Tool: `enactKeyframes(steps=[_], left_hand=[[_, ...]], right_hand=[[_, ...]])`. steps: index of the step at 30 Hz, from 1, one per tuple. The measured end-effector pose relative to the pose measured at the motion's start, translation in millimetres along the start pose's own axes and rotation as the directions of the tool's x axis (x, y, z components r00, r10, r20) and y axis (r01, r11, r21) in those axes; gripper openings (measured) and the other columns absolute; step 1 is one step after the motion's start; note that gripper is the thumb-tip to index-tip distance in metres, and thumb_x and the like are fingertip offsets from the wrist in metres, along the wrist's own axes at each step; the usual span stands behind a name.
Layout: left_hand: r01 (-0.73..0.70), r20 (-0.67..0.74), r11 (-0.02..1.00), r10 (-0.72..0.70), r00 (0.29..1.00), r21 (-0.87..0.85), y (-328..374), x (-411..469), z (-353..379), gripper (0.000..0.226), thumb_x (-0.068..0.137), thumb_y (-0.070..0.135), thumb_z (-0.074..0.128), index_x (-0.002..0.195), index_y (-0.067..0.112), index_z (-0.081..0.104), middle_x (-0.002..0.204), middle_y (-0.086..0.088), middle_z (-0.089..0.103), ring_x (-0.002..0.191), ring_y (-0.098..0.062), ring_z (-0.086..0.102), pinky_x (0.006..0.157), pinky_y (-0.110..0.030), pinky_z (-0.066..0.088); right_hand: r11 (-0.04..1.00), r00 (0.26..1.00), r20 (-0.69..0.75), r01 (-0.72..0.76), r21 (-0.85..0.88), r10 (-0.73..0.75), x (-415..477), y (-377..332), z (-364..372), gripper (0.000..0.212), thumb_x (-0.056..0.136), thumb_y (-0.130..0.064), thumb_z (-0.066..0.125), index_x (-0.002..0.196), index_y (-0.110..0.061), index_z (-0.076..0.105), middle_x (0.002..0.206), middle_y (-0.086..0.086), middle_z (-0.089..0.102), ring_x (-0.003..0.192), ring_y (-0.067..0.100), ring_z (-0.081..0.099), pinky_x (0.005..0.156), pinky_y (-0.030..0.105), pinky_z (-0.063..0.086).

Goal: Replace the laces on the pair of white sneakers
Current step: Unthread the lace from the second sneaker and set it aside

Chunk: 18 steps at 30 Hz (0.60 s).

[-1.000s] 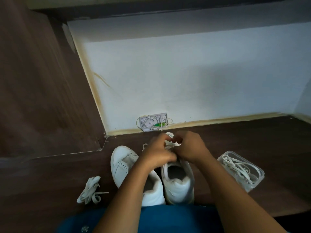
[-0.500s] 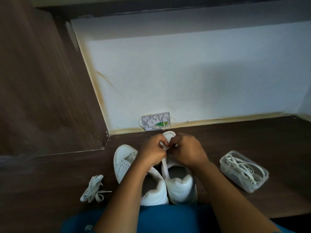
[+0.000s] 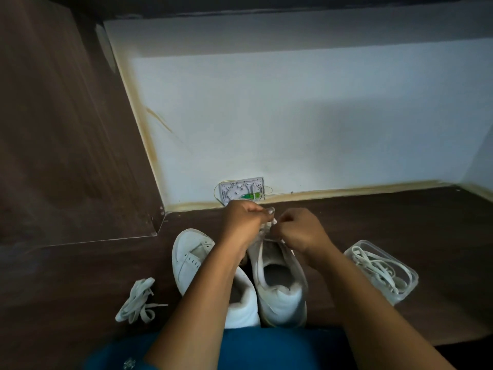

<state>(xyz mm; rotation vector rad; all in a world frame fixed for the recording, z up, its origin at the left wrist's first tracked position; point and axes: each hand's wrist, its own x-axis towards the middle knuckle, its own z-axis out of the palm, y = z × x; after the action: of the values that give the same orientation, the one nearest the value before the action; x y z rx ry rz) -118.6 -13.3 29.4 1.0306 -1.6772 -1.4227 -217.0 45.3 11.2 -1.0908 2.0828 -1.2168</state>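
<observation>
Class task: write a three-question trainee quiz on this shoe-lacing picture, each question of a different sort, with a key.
1. True or false: the left hand and right hand both hold lace at the toe end of the right sneaker.
2. The loose lace bundle lies: A inside a sneaker; B left of the left sneaker; C in the person's lap.
3. Fill in: the clear tub holds ____.

Key: 1 true; 2 B; 3 laces.
</observation>
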Motion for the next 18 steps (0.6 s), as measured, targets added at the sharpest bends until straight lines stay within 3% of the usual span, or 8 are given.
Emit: enactKeyframes(steps=[3,6,8,10,13,16,18], left_hand=[[0.011,0.034,1.000,-0.012,0.999,0.027,4,-2,3,0.019,0.083,0.008,0.068,0.064,0.012,0.067,0.066,-0.004,0.064,0.068,-0.016,0.058,0.066,-0.023,0.047],[-0.007,0.076,0.996,0.000,0.997,0.092,5,-3,-1,0.011,0.082,0.009,0.068,0.072,0.015,0.068,0.072,0.001,0.064,0.069,-0.007,0.056,0.061,-0.020,0.042],[-0.002,0.156,0.991,-0.019,0.988,0.134,3,-2,-7,0.013,0.080,0.003,0.064,0.081,0.015,0.068,0.073,0.003,0.063,0.066,-0.005,0.055,0.056,-0.016,0.042],[0.001,0.262,0.973,-0.063,0.963,0.231,-3,-2,-12,0.018,0.077,0.001,0.063,0.083,0.016,0.069,0.072,0.003,0.064,0.066,-0.007,0.057,0.062,-0.019,0.045],[-0.101,0.313,0.884,-0.053,0.948,0.457,-13,0,-16,0.007,0.075,0.007,0.071,0.081,0.009,0.073,0.070,0.001,0.065,0.066,-0.010,0.058,0.070,-0.026,0.046],[-0.191,0.239,0.841,0.076,0.968,0.505,-17,5,-13,0.007,0.073,0.007,0.075,0.071,0.013,0.072,0.065,0.002,0.064,0.063,-0.009,0.058,0.068,-0.024,0.047],[-0.189,0.161,0.901,0.135,0.978,0.391,-15,7,-8,0.024,0.072,-0.008,0.068,0.064,0.014,0.070,0.061,0.003,0.064,0.062,-0.010,0.059,0.068,-0.024,0.051]], right_hand=[[0.979,0.989,0.094,0.132,-0.154,-0.118,-8,-1,2,0.008,0.074,-0.018,0.071,0.073,-0.011,0.074,0.066,0.004,0.062,0.066,0.013,0.055,0.061,0.024,0.038],[0.976,0.991,0.013,0.135,-0.173,-0.135,-5,3,9,0.010,0.079,-0.018,0.067,0.078,-0.014,0.076,0.074,0.007,0.070,0.074,0.014,0.061,0.063,0.022,0.039],[0.995,0.997,-0.036,0.065,-0.071,-0.068,-2,2,10,0.013,0.078,-0.014,0.065,0.067,-0.013,0.070,0.063,0.006,0.063,0.065,0.016,0.056,0.059,0.028,0.040],[0.984,0.998,-0.046,-0.040,0.172,0.049,0,-1,6,0.020,0.085,-0.013,0.057,0.065,-0.008,0.059,0.063,0.005,0.053,0.061,0.018,0.049,0.060,0.037,0.046],[0.840,0.978,0.026,-0.193,0.507,0.209,0,-8,-3,0.023,0.095,-0.021,0.045,0.072,-0.019,0.049,0.074,0.001,0.050,0.065,0.016,0.049,0.070,0.037,0.048],[0.852,0.986,0.010,-0.148,0.503,0.165,0,-10,-2,0.025,0.092,-0.022,0.050,0.070,-0.011,0.055,0.067,0.007,0.047,0.063,0.021,0.045,0.065,0.035,0.042],[0.890,0.995,0.029,-0.099,0.445,0.097,-3,-11,1,0.012,0.082,-0.013,0.059,0.071,-0.007,0.060,0.067,0.010,0.048,0.063,0.020,0.046,0.060,0.031,0.037]])
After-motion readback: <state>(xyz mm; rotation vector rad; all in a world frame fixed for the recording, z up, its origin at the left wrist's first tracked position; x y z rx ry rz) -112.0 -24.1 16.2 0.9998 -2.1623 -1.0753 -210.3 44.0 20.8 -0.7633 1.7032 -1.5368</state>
